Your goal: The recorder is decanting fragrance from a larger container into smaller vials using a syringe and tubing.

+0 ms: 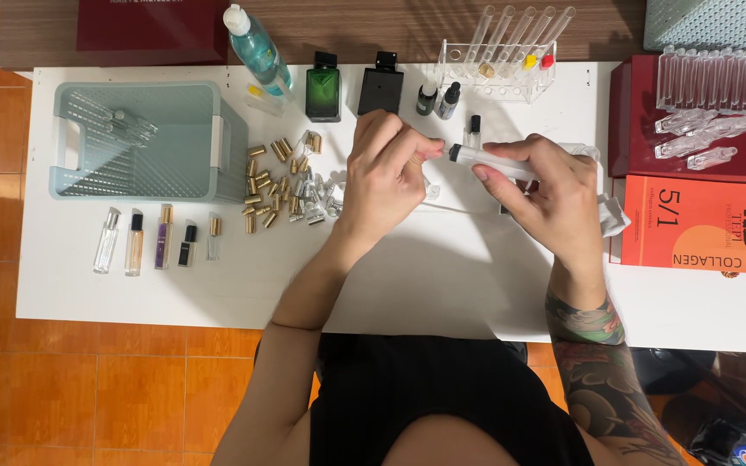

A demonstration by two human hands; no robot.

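Note:
My right hand (550, 194) grips a clear plastic syringe (487, 161) lying sideways, its dark tip pointing left. My left hand (386, 168) is closed, its fingertips pinching at the syringe's tip; whatever it holds there is hidden by the fingers. Both hands hover over the white table (442, 276). A small clear vial with a dark cap (473, 131) stands just behind the syringe. A crumpled white tissue (610, 216) sits under my right hand.
A pale green basket (144, 142) with glass tubes is at left, several small filled spray vials (161, 237) in front, a pile of gold caps (282, 185) beside it. Green (323, 86) and black (381, 85) bottles, a test-tube rack (502, 60), red boxes (701, 224) at right.

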